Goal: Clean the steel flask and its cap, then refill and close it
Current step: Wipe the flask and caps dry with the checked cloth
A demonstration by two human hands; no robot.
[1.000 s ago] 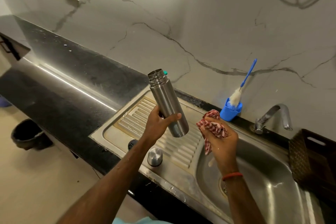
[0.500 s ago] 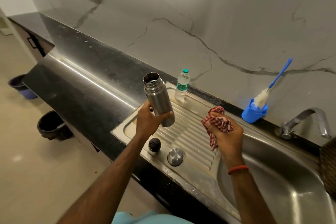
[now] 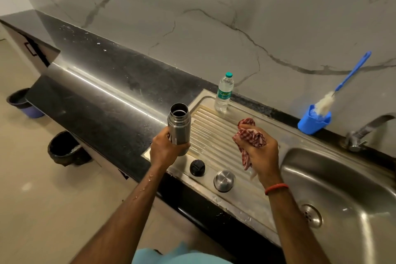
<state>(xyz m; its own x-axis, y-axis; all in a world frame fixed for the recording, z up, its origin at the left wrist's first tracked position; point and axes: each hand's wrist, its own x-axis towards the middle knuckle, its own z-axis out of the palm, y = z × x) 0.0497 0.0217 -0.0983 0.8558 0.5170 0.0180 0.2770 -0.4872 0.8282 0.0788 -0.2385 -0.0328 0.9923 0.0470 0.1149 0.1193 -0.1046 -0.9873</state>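
Head view: flask [image 3: 179,128] in left hand [image 3: 164,150]

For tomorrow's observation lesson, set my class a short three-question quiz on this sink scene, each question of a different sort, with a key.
1. True or false: the flask gripped by the left hand is open at the top.
2. What does the right hand hold? A) a sponge B) a cloth C) a spoon
3. Fill in: the cap and the stopper lie side by side on the ____.

Key: 1 true; 2 B; 3 drainboard.
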